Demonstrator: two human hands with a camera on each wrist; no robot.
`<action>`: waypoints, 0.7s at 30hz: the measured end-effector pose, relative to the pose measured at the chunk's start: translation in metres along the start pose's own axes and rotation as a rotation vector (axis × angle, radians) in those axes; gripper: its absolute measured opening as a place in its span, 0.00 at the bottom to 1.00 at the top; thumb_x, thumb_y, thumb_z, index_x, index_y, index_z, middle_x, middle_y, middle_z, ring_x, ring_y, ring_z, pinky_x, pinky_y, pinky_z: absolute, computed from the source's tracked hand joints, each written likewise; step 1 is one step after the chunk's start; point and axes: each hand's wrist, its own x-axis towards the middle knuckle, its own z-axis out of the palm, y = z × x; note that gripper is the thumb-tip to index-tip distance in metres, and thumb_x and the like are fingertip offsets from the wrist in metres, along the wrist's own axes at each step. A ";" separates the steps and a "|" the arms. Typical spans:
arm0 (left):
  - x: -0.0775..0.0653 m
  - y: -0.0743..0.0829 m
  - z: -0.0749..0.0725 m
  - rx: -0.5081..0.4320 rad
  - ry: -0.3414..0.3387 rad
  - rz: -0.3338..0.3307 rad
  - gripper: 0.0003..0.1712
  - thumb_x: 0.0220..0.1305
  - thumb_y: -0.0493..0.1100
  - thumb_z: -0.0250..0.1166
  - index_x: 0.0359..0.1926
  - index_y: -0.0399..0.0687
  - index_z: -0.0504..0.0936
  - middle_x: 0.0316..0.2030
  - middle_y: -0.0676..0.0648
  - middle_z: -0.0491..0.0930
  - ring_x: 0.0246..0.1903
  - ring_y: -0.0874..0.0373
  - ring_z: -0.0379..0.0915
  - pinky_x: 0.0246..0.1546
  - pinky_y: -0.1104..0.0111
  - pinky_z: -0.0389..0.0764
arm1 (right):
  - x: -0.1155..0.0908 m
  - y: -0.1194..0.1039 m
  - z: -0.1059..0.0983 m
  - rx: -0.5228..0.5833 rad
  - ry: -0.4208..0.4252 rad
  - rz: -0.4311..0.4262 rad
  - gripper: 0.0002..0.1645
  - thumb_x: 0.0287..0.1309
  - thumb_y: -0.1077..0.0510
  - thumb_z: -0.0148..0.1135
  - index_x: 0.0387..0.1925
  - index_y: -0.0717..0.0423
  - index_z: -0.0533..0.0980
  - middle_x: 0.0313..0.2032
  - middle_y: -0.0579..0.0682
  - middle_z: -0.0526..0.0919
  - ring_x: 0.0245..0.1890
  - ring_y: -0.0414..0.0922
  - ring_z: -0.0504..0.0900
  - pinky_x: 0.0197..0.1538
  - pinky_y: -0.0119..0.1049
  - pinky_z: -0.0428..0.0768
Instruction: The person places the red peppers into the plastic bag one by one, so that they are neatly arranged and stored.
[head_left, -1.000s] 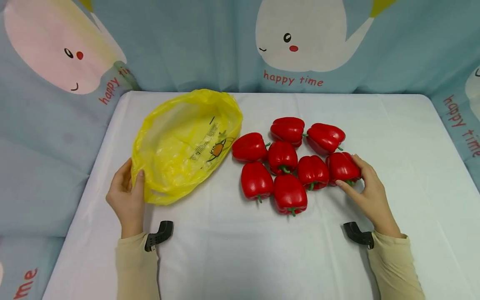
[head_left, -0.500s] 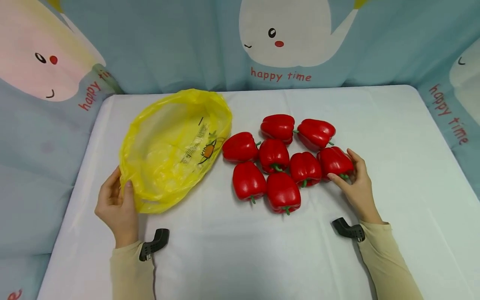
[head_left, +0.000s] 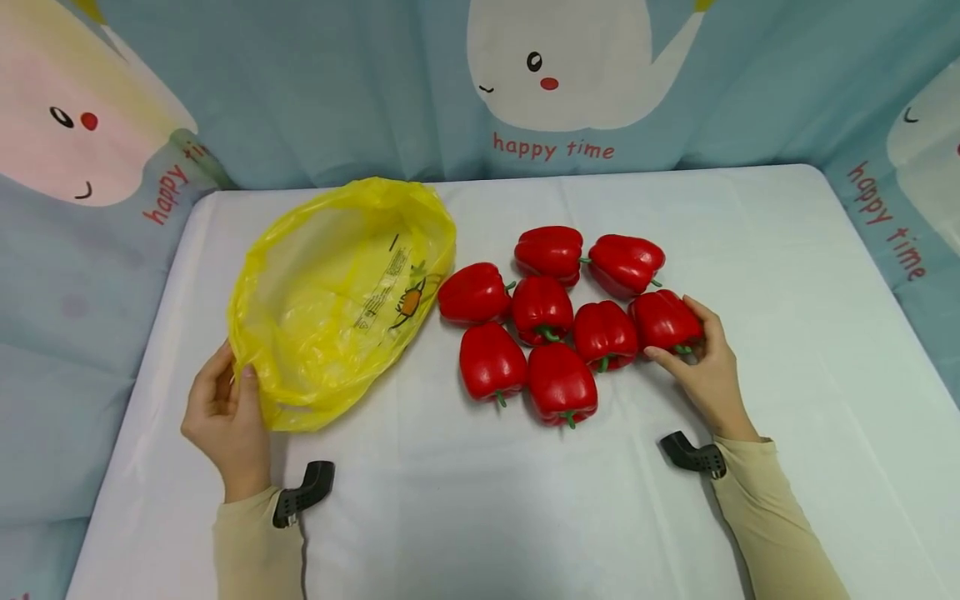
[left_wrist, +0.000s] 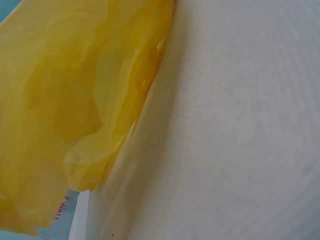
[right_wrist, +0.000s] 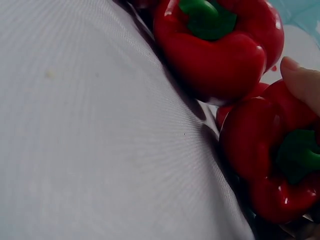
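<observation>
White table is bounded by blue curtain at 12 o'clock; bag is pinched by left hand, one pepper by right hand.

"happy time" on blue curtain, "KID" on yellow bag

A white cloth, faintly creased, covers the bench, whose far corners are rounded. Behind it and along both sides hangs a blue curtain, printed with a white whale at centre, a pink-and-yellow whale at left, a partly visible pale figure at right, and red "happy time" lettering.
</observation>
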 end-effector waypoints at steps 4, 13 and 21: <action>0.000 0.001 0.002 0.005 -0.003 0.003 0.15 0.60 0.26 0.61 0.48 0.29 0.80 0.50 0.38 0.78 0.51 0.52 0.76 0.51 0.71 0.75 | 0.000 -0.001 -0.001 0.007 0.013 0.004 0.49 0.51 0.65 0.70 0.71 0.52 0.56 0.64 0.54 0.65 0.56 0.36 0.67 0.53 0.19 0.68; 0.000 0.002 0.000 0.069 0.000 0.014 0.14 0.60 0.26 0.60 0.47 0.29 0.80 0.50 0.38 0.79 0.51 0.52 0.77 0.51 0.70 0.75 | 0.001 -0.001 0.001 0.047 0.066 0.004 0.48 0.49 0.68 0.70 0.70 0.56 0.58 0.63 0.51 0.67 0.55 0.36 0.67 0.54 0.21 0.69; 0.000 0.000 -0.001 0.082 -0.010 0.015 0.14 0.61 0.26 0.60 0.48 0.30 0.80 0.50 0.38 0.78 0.51 0.52 0.76 0.51 0.71 0.74 | -0.001 -0.005 0.003 0.123 0.099 0.000 0.46 0.49 0.71 0.68 0.68 0.57 0.60 0.60 0.47 0.68 0.55 0.38 0.68 0.54 0.21 0.69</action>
